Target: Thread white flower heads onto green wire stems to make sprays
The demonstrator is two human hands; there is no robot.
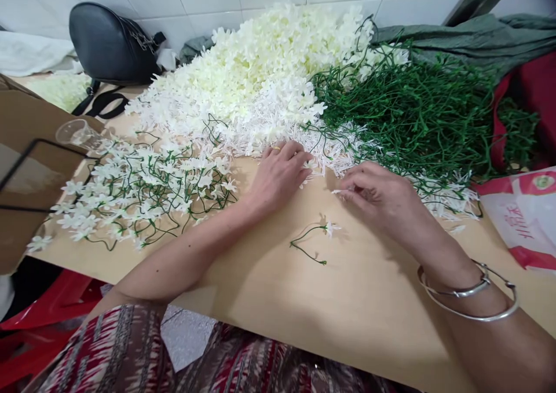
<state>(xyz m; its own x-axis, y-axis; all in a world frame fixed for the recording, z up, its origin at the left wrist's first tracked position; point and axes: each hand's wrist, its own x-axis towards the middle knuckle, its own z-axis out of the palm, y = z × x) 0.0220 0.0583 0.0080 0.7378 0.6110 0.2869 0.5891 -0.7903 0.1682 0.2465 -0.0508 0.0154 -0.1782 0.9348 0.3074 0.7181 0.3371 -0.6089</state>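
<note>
My left hand [280,176], with a ring on one finger, rests at the front edge of a heap of white plastic flower pieces [278,118]. Its fingers are bent and a little apart from the thumb, next to a white flower; the fingertips are partly hidden. My right hand [376,193] pinches a small white flower piece [337,192] between thumb and fingertips, just above the table. On the table between my forearms lies a forked green stem [299,239]. One of its tips carries a white flower [332,229]; the other tip is bare.
White flowers on green stems [143,190] are piled at left, with a clear plastic cup [73,132] and a cardboard box [30,132] beside them. Pale petals [282,46] and green stems [412,109] are heaped behind. A black bag [110,46] and a red-and-white packet [523,213] flank them.
</note>
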